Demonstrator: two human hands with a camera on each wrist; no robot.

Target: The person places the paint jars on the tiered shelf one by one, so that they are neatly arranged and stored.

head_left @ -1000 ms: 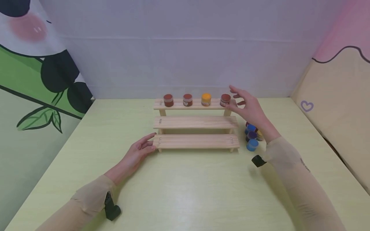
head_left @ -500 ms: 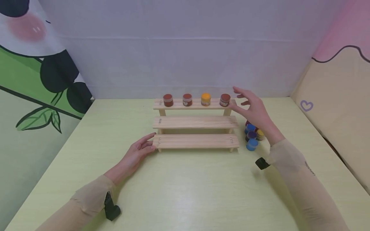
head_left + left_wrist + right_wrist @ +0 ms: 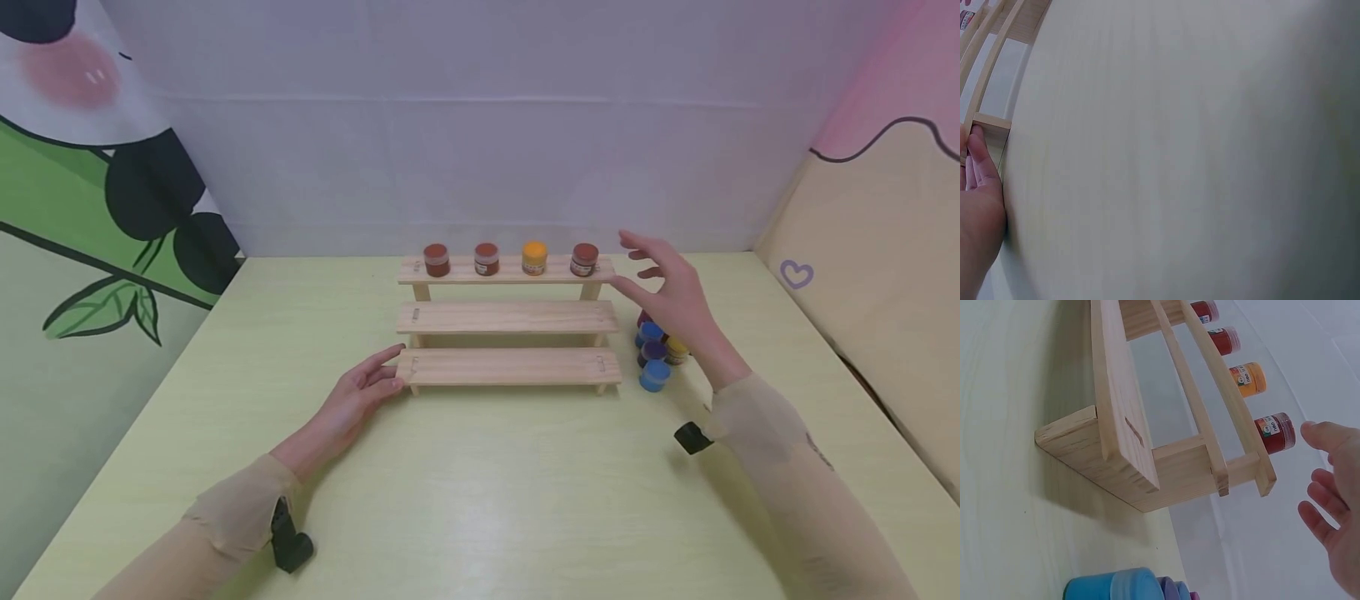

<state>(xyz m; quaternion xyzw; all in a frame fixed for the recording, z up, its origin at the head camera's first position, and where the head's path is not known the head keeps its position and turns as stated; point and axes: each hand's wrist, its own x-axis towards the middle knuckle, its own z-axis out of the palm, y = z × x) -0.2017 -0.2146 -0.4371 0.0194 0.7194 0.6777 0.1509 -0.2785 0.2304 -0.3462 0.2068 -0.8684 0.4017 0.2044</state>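
A three-step wooden display rack (image 3: 508,367) stands on the table. On its top step are a dark red paint jar (image 3: 437,261), a second red jar (image 3: 487,260), a yellow-orange jar (image 3: 534,259) and, at the right end, a brownish-red jar (image 3: 584,261). My left hand (image 3: 345,408) holds the left end of the lowest step, thumb at the front and fingers behind. Just right of the top step, my right hand (image 3: 671,292) hovers apart from the last jar with fingers spread, holding nothing. The right wrist view shows a gap between thumb and jar (image 3: 1275,432).
Several more paint jars cluster on the table right of the rack, among them a light blue jar (image 3: 655,376) and a yellow one (image 3: 677,352), partly behind my right forearm. A pale cloth wall (image 3: 480,167) rises behind the table.
My right hand has drawn away rightward from the brownish-red jar at the right end, which stays on the top step. My left hand and the rack keep their places.
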